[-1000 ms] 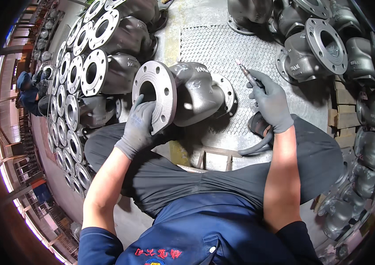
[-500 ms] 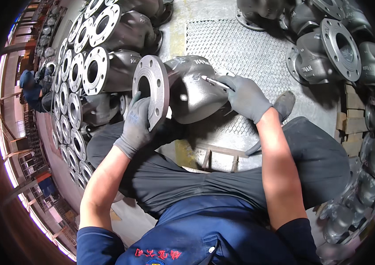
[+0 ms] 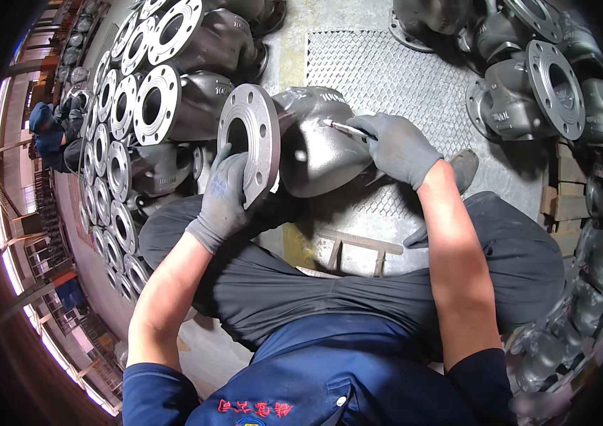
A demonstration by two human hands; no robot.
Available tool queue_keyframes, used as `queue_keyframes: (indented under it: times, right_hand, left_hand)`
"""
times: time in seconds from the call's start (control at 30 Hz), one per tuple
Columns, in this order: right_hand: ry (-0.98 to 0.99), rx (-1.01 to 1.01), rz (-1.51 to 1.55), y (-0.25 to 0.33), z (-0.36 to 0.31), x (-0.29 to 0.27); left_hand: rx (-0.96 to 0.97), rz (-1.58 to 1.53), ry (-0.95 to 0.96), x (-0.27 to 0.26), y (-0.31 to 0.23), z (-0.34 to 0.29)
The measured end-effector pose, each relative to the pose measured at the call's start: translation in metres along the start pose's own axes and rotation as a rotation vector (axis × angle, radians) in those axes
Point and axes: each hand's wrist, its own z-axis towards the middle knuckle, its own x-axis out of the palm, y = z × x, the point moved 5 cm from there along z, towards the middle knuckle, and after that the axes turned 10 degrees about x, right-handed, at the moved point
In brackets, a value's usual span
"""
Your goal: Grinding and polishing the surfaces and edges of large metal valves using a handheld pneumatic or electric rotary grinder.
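A grey cast-metal valve body [image 3: 319,153] with a round bolt-holed flange [image 3: 266,135] lies tilted in front of my knees. Gloved in grey, my left hand [image 3: 222,199] grips the flange's lower rim, thumb at its central opening and fingers hidden behind. My right hand [image 3: 402,150], gloved too, is closed around a slim tool [image 3: 348,130] with a pale, narrow end. The tool's tip meets the upper side of the valve body, below its raised markings. Its exact kind cannot be made out.
Stacked flanged valve bodies [image 3: 156,106] crowd the left; more valve bodies [image 3: 511,99] stand at the right beside wooden blocks [image 3: 568,202]. A patterned metal floor plate [image 3: 387,71] lies beyond my hands. A metal frame [image 3: 358,245] sits between my legs. Another person [image 3: 49,135] works far left.
The whole view has shifted slightly, so most things sit a little further right. Both hands keep their grips, and the tool's tip remains at the valve body's surface.
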Motion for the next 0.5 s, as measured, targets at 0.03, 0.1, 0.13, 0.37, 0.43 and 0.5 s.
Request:
queue_keyframes:
  times: [0.03, 0.1, 0.13, 0.37, 0.43, 0.5]
  right_hand:
    - [0.017, 0.024, -0.021, 0.002, 0.000, -0.001]
    - [0.034, 0.045, -0.042, 0.001, 0.001, 0.001]
    - [0.010, 0.008, -0.038, 0.000, 0.004, 0.004]
    - [-0.094, 0.114, 0.122, -0.004, -0.019, -0.014]
    - [-0.103, 0.184, 0.221, -0.018, -0.028, -0.019]
    - [-0.126, 0.281, 0.313, -0.026, -0.037, -0.023]
  left_hand:
    - [0.001, 0.000, 0.007, 0.000, 0.000, 0.000]
    - [-0.003, -0.018, 0.017, 0.001, 0.002, 0.000]
    - [-0.008, -0.036, 0.031, 0.002, 0.003, 0.000]
    - [-0.074, -0.040, 0.005, 0.002, -0.008, 0.018]
    - [-0.061, -0.087, 0.005, -0.001, -0.011, 0.033]
    - [-0.069, -0.045, 0.012, -0.004, -0.008, 0.043]
